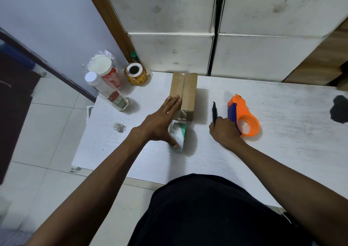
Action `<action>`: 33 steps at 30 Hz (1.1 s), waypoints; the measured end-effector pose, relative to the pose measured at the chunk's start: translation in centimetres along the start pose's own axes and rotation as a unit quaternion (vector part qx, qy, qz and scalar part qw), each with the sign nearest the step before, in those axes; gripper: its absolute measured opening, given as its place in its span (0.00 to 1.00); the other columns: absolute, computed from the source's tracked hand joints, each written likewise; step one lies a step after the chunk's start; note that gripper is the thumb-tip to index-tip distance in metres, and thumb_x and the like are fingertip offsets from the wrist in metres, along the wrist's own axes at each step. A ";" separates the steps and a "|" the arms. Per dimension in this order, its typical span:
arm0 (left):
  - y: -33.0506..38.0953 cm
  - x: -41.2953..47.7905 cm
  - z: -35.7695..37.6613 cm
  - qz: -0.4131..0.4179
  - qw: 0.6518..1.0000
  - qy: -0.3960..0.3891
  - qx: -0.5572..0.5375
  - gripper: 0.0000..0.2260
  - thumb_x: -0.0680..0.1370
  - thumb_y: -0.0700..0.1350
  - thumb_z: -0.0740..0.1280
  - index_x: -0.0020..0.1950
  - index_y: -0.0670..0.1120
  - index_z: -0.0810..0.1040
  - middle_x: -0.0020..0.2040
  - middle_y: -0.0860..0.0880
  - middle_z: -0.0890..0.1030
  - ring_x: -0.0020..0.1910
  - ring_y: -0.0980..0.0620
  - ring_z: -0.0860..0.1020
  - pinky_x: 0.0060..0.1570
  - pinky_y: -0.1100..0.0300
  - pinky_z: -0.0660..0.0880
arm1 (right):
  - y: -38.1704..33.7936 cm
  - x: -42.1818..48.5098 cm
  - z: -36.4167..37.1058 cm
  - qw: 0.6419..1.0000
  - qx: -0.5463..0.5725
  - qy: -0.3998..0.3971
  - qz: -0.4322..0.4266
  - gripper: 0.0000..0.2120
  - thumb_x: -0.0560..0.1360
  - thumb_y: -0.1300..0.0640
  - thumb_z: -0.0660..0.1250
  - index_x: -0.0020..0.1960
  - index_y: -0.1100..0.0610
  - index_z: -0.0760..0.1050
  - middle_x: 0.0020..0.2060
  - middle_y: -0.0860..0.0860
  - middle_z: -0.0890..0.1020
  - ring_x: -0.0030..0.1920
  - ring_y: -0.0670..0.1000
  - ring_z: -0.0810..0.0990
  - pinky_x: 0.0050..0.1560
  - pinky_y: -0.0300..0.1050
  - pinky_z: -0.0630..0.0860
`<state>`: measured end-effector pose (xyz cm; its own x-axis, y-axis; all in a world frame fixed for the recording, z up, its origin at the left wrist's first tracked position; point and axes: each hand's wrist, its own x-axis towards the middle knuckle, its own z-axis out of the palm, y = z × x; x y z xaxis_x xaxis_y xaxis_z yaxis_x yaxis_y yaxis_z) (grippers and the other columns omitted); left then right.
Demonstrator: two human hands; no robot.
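A black garment (216,208) on the person's lap fills the bottom of the view, against the near edge of the white wood-grain table (131,161).

Little writing can be read. The clear plastic bottle with a white cap (109,93) and the white-lidded jar with a red label (107,70), both at the table's far left corner, carry print too small to make out. So does the yellow-and-red sticker roll (136,74) beside them.

The brown cardboard box (188,93) stands mid-table toward the far edge, its top flaps meeting in a centre seam, with clear tape shining on its near end.

The left hand (160,123) lies flat on the box's near left top, fingers (174,102) straight and close together. Its thumb is spread wide and touches a green-and-white printed plastic packet (179,134) (lettering illegible).

The right hand (224,130), right of the box, has its fingers curled round the lower end of a slim black pen-shaped tool (214,112). It rests just beside an orange-and-blue tape dispenser (244,117).
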<state>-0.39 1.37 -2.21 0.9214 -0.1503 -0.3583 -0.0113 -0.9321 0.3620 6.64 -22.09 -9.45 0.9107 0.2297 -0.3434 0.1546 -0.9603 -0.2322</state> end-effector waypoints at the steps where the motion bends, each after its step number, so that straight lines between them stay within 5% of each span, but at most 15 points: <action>1: 0.0 0.0 0.0 0.000 1.000 0.000 0.002 0.68 0.57 0.62 0.82 0.81 0.51 0.38 0.81 0.58 0.37 0.78 0.58 0.33 0.61 0.37 0.76 | -0.1 0.2 -0.1 1.000 -0.009 -0.006 -0.009 0.17 0.81 0.51 0.57 0.46 0.64 0.74 0.43 0.60 0.82 0.39 0.59 0.78 0.33 0.45 0.68; 10: 0.1 0.0 0.3 0.012 1.000 0.010 0.003 0.68 0.57 0.63 0.82 0.81 0.49 0.38 0.82 0.55 0.37 0.79 0.55 0.33 0.67 0.42 0.72 | -0.6 -0.2 0.1 0.998 -0.045 0.032 -0.030 0.21 0.80 0.45 0.57 0.50 0.64 0.73 0.41 0.59 0.82 0.40 0.59 0.81 0.30 0.45 0.68; 13: 0.0 0.0 0.4 0.017 1.000 0.011 0.004 0.69 0.57 0.64 0.82 0.81 0.49 0.38 0.82 0.54 0.37 0.79 0.53 0.34 0.67 0.44 0.71 | -1.2 -0.3 -0.6 0.991 0.107 0.066 -0.042 0.16 0.77 0.46 0.60 0.49 0.60 0.73 0.41 0.55 0.80 0.41 0.56 0.80 0.33 0.45 0.69; 15: 0.0 0.0 0.3 0.017 1.000 0.013 0.001 0.69 0.57 0.63 0.82 0.81 0.49 0.38 0.82 0.54 0.37 0.79 0.53 0.34 0.66 0.43 0.72 | -2.1 -0.8 -1.4 0.955 0.287 0.020 -0.074 0.10 0.75 0.49 0.66 0.48 0.56 0.75 0.45 0.51 0.78 0.44 0.49 0.78 0.38 0.42 0.70; 18: 0.1 -0.1 0.4 0.021 1.000 0.016 -0.001 0.69 0.56 0.63 0.82 0.81 0.49 0.38 0.82 0.54 0.37 0.80 0.53 0.34 0.66 0.42 0.72 | -4.1 -1.8 -1.9 0.904 0.407 -0.082 -0.104 0.14 0.71 0.46 0.73 0.53 0.52 0.80 0.50 0.47 0.80 0.48 0.44 0.79 0.46 0.37 0.74; 22: 0.1 -0.1 0.4 0.022 1.000 0.019 -0.004 0.69 0.56 0.63 0.82 0.81 0.49 0.38 0.82 0.54 0.38 0.80 0.53 0.35 0.66 0.43 0.74 | -5.8 -1.8 -1.3 0.875 0.466 -0.097 -0.085 0.13 0.69 0.47 0.76 0.50 0.53 0.83 0.45 0.48 0.85 0.48 0.45 0.83 0.49 0.38 0.77; 27: 0.0 -0.4 0.8 0.027 0.999 0.034 -0.017 0.68 0.56 0.61 0.83 0.82 0.49 0.39 0.82 0.53 0.38 0.80 0.52 0.36 0.64 0.45 0.75 | -6.3 -1.7 -1.1 0.885 0.451 -0.076 -0.084 0.07 0.71 0.54 0.75 0.46 0.57 0.84 0.41 0.48 0.85 0.44 0.44 0.82 0.42 0.31 0.73; 31: 0.0 -1.0 1.3 0.037 0.997 0.053 -0.034 0.68 0.55 0.60 0.84 0.82 0.49 0.41 0.82 0.52 0.38 0.80 0.53 0.37 0.61 0.49 0.75 | -6.2 -1.6 -1.0 0.877 0.465 -0.101 -0.069 0.13 0.69 0.56 0.77 0.52 0.58 0.81 0.43 0.51 0.85 0.45 0.46 0.83 0.45 0.35 0.76; 33: -0.2 -1.1 1.7 0.042 0.997 0.060 -0.033 0.69 0.55 0.61 0.84 0.82 0.48 0.42 0.82 0.49 0.39 0.80 0.51 0.36 0.67 0.48 0.70 | -6.2 -1.7 -1.0 0.877 0.464 -0.105 -0.070 0.14 0.69 0.57 0.77 0.53 0.58 0.80 0.42 0.52 0.85 0.43 0.46 0.83 0.46 0.36 0.77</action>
<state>-2.05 1.21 -3.32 0.9581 -0.1830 -0.2204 -0.0689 -0.8939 0.4430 4.47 -16.72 -6.55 0.8025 0.4520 -0.3894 -0.2077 -0.4002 -0.8926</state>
